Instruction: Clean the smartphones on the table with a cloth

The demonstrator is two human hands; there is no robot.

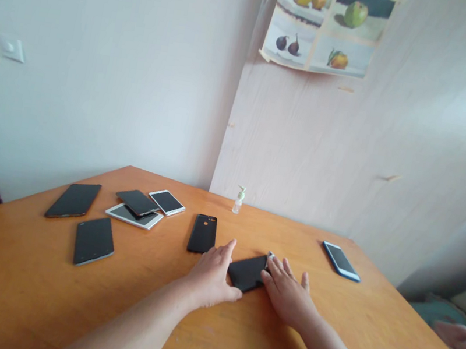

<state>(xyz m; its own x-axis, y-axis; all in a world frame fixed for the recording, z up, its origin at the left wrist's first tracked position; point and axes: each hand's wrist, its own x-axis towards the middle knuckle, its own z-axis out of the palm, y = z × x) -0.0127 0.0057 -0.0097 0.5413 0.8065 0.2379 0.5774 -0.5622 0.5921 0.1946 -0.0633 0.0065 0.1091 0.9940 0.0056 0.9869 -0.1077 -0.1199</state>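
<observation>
A black phone [246,272] lies flat on the wooden table between my two hands. My left hand [213,279] is spread around its left end, with the thumb by the near corner and the fingers by the far side. My right hand [286,291] rests over the phone's right end, fingers stretched out and laid nearly flat. A small whitish bit [270,255] shows at those fingertips, too little of it visible to name. Just beyond my left hand lies a black phone case [203,233] with a round hole.
Left on the table [14,269] are a large dark tablet [74,200], a black device [94,241], a dark phone [137,202] atop a white device [120,213], and a white phone [167,202]. A pump bottle [238,202] stands at the back; a blue-edged phone [341,260] lies right.
</observation>
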